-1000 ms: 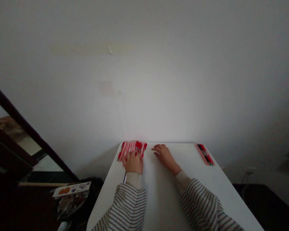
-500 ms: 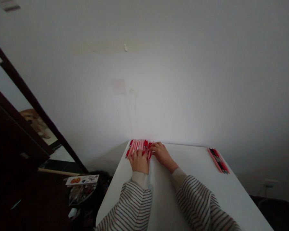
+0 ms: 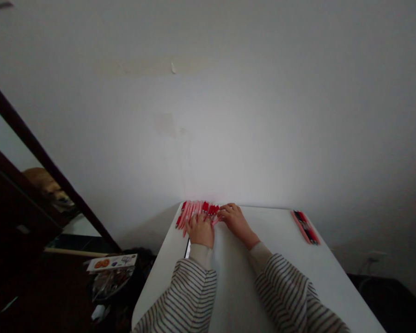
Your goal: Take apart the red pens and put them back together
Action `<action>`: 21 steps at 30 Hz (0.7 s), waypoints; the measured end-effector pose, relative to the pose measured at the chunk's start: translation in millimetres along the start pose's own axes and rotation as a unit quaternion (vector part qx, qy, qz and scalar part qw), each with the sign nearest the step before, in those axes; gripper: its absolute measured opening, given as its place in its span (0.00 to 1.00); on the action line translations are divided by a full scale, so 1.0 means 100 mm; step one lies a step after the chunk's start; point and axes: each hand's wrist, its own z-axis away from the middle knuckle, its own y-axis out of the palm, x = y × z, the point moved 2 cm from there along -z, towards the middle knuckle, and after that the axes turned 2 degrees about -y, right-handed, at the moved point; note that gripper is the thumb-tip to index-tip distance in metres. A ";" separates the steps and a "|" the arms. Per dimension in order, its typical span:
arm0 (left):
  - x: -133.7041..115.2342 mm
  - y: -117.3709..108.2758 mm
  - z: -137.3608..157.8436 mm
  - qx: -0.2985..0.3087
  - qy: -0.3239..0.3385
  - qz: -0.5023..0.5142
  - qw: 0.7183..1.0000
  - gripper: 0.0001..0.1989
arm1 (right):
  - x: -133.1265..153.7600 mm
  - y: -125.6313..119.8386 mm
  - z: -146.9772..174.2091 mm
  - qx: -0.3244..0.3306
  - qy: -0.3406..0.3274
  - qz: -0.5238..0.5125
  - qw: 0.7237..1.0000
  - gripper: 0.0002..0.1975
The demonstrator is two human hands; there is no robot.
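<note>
A row of several pink and red pens (image 3: pixel 193 208) lies side by side at the far left corner of the white table (image 3: pixel 235 286). My left hand (image 3: pixel 201 230) rests palm down over their near ends, its fingers spread and touching them. At the row's right end, my right hand (image 3: pixel 236 223) has its fingers bent together on a slanted pink pen (image 3: pixel 216 221). That pen's ends are partly hidden by my hands. Beside my left wrist, a thin dark-edged object (image 3: pixel 187 249) shows from underneath; its kind is unclear.
Pink, red and black pens (image 3: pixel 305 226) lie grouped at the table's right edge. The wall (image 3: pixel 249 115) stands right behind the table. On the left are a full dark bin (image 3: pixel 114 286) with a white printed box (image 3: pixel 111 262) on top, and a dark-framed mirror (image 3: pixel 38 138) reflecting a dog.
The view has shifted slightly. A pink pen now slants between my hands, where red ones lay at the row's right end. The dark-edged object has come into sight by my left wrist.
</note>
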 end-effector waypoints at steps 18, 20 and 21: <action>-1.07 0.45 0.02 0.073 0.088 0.125 0.985 0.08 | -0.69 -0.71 0.97 -0.048 0.153 0.060 0.985 0.05; -1.14 0.51 0.06 0.066 0.102 0.130 0.984 0.07 | -0.74 -0.74 1.07 -0.052 0.163 0.060 0.983 0.06; -1.17 0.53 0.09 0.060 0.109 0.134 0.983 0.07 | -0.75 -0.75 1.11 -0.055 0.167 0.059 0.983 0.06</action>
